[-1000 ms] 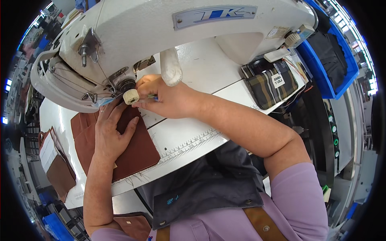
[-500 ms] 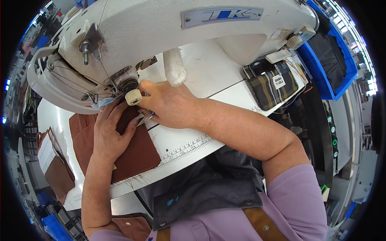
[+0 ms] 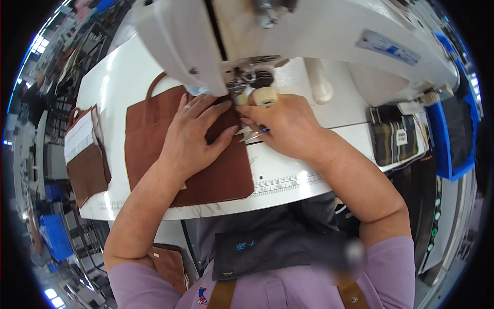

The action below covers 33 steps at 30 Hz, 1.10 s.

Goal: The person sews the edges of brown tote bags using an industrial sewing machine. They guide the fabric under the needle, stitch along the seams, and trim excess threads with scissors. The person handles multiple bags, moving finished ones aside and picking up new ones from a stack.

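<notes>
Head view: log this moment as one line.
left hand: spread on brown piece | right hand: holding scissors | brown piece: on white table, partly beneath sewing machine

The leather (image 3: 216, 172) at the centre-left is a plain reddish brown, and the snips (image 3: 249, 136) beside it are silver with a dot of blue. White covers the table (image 3: 117, 85) and the machine (image 3: 329, 26), whose badge (image 3: 388, 47) is blue and silver; the knob (image 3: 266, 96) is cream. At the left edge of the table, a bundle (image 3: 88, 175) shows white above dull brown. Right of centre, the pouch (image 3: 383, 141) is dark, striped in tan and white. The bin (image 3: 467, 170) at far right is bright blue. At the bottom, the shirt (image 3: 391, 268) is lilac, the apron (image 3: 283, 252) charcoal with light-blue stitching, its straps (image 3: 221, 295) brown.
</notes>
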Each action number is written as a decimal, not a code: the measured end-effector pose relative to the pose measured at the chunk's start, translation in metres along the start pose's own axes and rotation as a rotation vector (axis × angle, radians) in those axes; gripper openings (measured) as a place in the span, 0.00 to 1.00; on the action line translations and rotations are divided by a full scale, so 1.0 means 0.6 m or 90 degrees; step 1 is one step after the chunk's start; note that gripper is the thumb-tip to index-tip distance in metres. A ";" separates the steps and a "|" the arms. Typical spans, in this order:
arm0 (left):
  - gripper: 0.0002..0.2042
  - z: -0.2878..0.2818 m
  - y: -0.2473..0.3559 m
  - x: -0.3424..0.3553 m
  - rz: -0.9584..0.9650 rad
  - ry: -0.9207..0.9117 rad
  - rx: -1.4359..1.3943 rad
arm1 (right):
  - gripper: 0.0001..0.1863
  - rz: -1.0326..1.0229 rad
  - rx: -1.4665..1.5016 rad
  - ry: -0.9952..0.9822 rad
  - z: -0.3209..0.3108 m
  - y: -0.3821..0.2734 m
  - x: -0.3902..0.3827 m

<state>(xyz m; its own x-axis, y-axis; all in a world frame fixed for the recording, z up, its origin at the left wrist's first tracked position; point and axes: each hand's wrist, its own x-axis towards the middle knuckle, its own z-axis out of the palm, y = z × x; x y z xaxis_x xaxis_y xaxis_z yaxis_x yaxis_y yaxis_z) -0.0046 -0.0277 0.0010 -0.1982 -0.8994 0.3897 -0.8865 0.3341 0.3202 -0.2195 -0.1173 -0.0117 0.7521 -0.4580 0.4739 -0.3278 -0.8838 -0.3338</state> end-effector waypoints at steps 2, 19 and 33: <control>0.21 -0.003 -0.005 0.004 0.000 0.002 -0.005 | 0.11 -0.006 -0.013 0.000 0.000 0.001 0.001; 0.21 0.001 -0.009 0.007 -0.011 -0.009 -0.012 | 0.10 0.024 -0.055 -0.041 -0.006 -0.004 0.006; 0.20 -0.002 -0.017 0.013 0.019 0.001 -0.023 | 0.11 0.028 -0.093 0.002 -0.001 -0.013 0.007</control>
<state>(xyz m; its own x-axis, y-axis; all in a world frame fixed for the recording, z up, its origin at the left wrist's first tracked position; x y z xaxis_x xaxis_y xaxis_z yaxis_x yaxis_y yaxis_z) 0.0034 -0.0375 0.0020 -0.2240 -0.8881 0.4013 -0.8646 0.3711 0.3386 -0.2139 -0.1125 -0.0065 0.7335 -0.4967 0.4639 -0.4407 -0.8672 -0.2317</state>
